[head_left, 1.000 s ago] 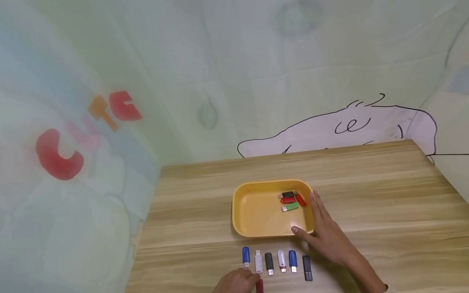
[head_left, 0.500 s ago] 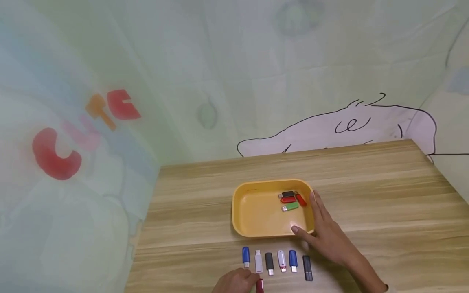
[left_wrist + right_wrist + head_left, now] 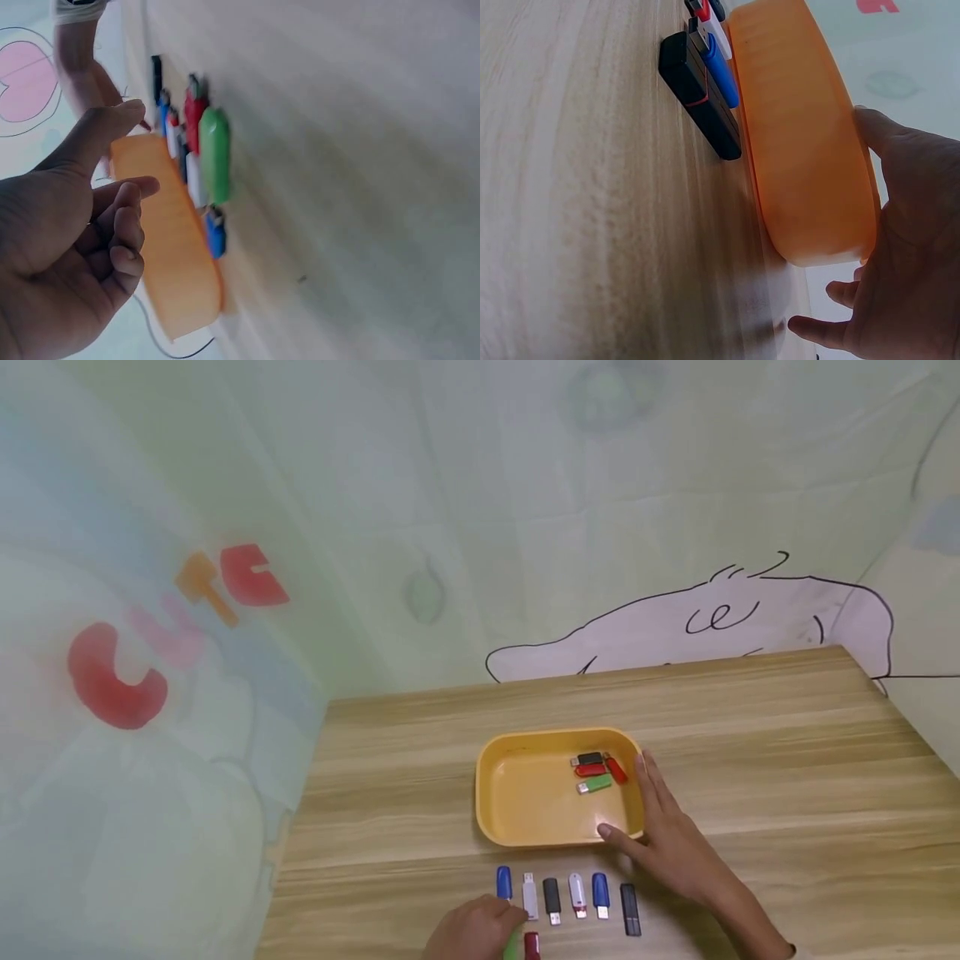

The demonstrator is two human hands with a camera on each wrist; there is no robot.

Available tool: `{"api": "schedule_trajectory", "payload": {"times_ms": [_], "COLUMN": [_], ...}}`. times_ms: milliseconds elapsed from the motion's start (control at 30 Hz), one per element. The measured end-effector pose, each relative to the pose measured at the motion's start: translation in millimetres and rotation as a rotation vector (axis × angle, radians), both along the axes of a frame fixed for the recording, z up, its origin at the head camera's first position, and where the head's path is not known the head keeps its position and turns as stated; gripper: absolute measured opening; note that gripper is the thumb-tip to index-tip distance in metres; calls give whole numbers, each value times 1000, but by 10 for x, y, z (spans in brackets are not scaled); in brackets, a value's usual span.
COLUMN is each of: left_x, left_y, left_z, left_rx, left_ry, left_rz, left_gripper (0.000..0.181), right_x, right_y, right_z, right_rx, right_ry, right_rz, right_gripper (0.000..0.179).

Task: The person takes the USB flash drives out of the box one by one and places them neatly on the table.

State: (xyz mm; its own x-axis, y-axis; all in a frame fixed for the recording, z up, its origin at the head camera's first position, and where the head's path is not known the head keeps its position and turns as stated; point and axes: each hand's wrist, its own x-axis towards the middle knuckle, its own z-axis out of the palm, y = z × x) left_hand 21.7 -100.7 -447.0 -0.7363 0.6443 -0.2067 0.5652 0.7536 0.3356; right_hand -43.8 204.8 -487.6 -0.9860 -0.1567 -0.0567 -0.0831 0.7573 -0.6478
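My left hand (image 3: 472, 931) is low over the table at the front edge of the head view, next to a green USB stick (image 3: 513, 946) and a dark red USB stick (image 3: 532, 945). In the left wrist view, thumb and forefinger are apart with nothing between them, and the green stick lies beyond them. My right hand (image 3: 678, 852) rests with straight fingers along the right side of a yellow plastic tray (image 3: 517, 810), its thumb over the front rim. Inside the tray are a black stick (image 3: 589, 759), a green stick (image 3: 596, 784) and two red ones.
A row of USB sticks lies before the tray: blue (image 3: 504, 881), white (image 3: 529, 897), black (image 3: 552, 900), white and red (image 3: 577, 893), another blue (image 3: 600, 893) and a long black one (image 3: 630, 910). The wood-grain table (image 3: 397, 777) meets a printed curtain (image 3: 360, 568).
My left hand has shifted slightly left and away from the dark red stick, showing more of the green stick. It now covers the lower end of the left blue stick. My right hand keeps still.
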Motion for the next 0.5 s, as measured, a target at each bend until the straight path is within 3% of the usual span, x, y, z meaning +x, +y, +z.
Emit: {"api": "schedule_trajectory", "payload": {"times_ms": [133, 333, 400, 500], "left_x": [-88, -247, -305, -407], "left_y": [21, -21, -13, 45], "left_z": [213, 346, 388, 456], "left_rx": [28, 192, 225, 192], "left_ry": [-32, -31, 10, 105], "left_rz": [36, 47, 36, 34], "left_gripper": [47, 40, 38, 38], "right_x": [9, 17, 18, 21], "right_y": [-4, 8, 9, 9], "right_z": [-31, -27, -24, -18], "right_rx": [-4, -3, -2, 1], "right_ry": [-6, -2, -5, -6], "right_rz": [-3, -2, -2, -2], "right_gripper": [116, 116, 116, 116]}}
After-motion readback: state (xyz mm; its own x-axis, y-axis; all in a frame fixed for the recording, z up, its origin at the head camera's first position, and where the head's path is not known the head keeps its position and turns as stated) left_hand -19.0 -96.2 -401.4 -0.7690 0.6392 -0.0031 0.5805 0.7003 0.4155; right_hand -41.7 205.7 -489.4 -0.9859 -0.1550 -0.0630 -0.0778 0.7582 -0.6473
